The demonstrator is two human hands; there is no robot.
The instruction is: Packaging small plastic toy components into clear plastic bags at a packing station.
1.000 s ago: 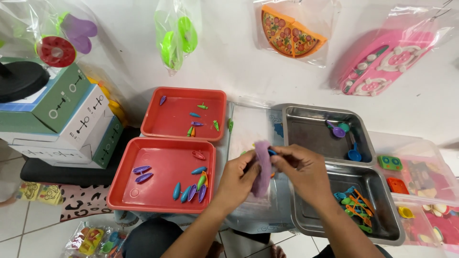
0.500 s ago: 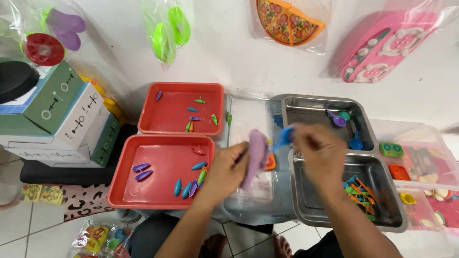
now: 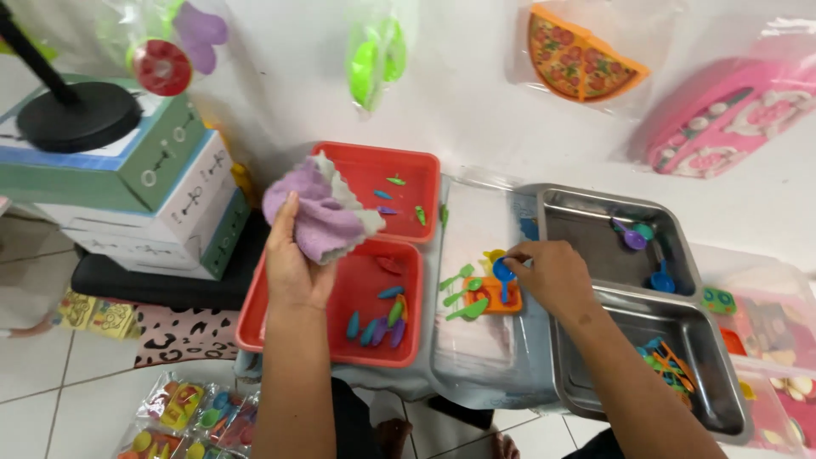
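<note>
My left hand (image 3: pixel 296 259) holds a purple cloth (image 3: pixel 319 211) up above the near red tray (image 3: pixel 330 338). My right hand (image 3: pixel 551 274) grips a small blue toy spoon (image 3: pixel 503 270) over a clear plastic bag (image 3: pixel 480 297) that has green toy spoons and an orange piece on it. The near red tray holds several small coloured toy pieces. The far red tray (image 3: pixel 415 161), behind it, has a few more pieces.
Two steel trays lie right: the far one (image 3: pixel 595 234) holds purple and blue spoons, the near one (image 3: pixel 620 374) coloured pieces. Stacked boxes (image 3: pixel 136 195) stand left. Bagged toys hang on the wall and lie on the floor (image 3: pixel 183 408).
My left hand has swung the cloth left, over the red trays. My right hand has parted from it and lowered onto the plastic bag with the blue spoon.
</note>
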